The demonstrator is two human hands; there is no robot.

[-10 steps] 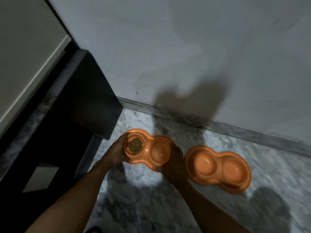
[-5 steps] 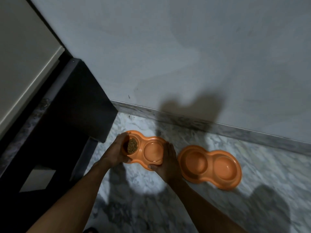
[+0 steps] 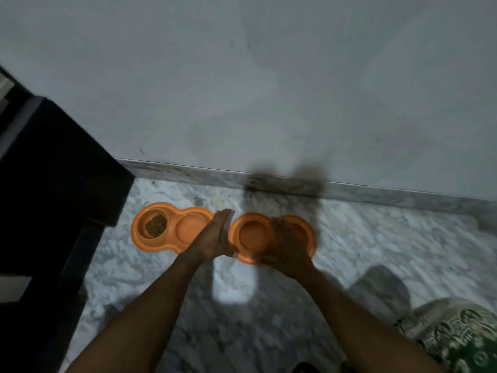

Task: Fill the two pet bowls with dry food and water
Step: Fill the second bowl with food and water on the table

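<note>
Grey-veined marble floor (image 3: 376,251) at the foot of a pale wall (image 3: 269,90), viewed from above, blurred throughout; nearest, at lower right, green patterned cloth (image 3: 457,335), not identifiable further; beyond it, both forearms reaching forward to the empty double pet bowl (image 3: 252,234), orange, flat on the floor, both wells bare; left hand (image 3: 212,238) with fingers straight and together, set edge-on at the bowl's left end, between the two feeders, contact not resolvable; right hand (image 3: 289,246) laid over the waist and right well of the same bowl, fingers pointing away, grip on the near rim or mere resting not distinguishable through the blur; just to the left, second double pet bowl (image 3: 172,246), dry food (image 3: 156,225) in its left well, right well (image 3: 189,227) smooth, water within neither confirmed nor excluded; left of that, dark cabinet (image 3: 53,184); farthest, marble skirting (image 3: 376,195) and the wall, hand shadows across both.

Step in hand, as judged: taking up the unfilled bowl, the other feeder apparently served at least with food. Next move, as judged: firm two-handed hold at opposite ends; level lift; carriage to food and water supply, neither in view; level return essential once water added.
</note>
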